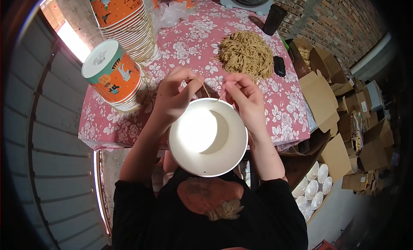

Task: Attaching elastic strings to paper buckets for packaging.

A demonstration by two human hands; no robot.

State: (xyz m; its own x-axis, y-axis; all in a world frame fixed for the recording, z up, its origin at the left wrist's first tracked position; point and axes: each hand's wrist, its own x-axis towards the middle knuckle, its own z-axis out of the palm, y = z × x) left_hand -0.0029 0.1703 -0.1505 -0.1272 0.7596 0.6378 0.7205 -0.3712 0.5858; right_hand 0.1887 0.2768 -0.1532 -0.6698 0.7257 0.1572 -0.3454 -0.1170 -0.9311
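A white paper bucket (238, 140) rests between my forearms at the table's near edge, its mouth turned up toward me. A thin tan string (206, 90) runs at its far rim. Pinched in the fingertips of my left hand (174, 94) is one part of that string, just beyond the rim. My right hand (246, 97) closes finger and thumb on the string's other part, at the right of the far rim. One small dark hole shows in the near wall. Just past my right hand lies a big heap of tan strings (246, 54).
Stacked orange printed buckets (118, 80) stand at the left, with a taller stack (129, 30) behind. A pink flowered cloth (189, 45) covers the table. At the back are a fan (248, 0) and a black cup (274, 20). Cardboard boxes (318, 99) crowd the right.
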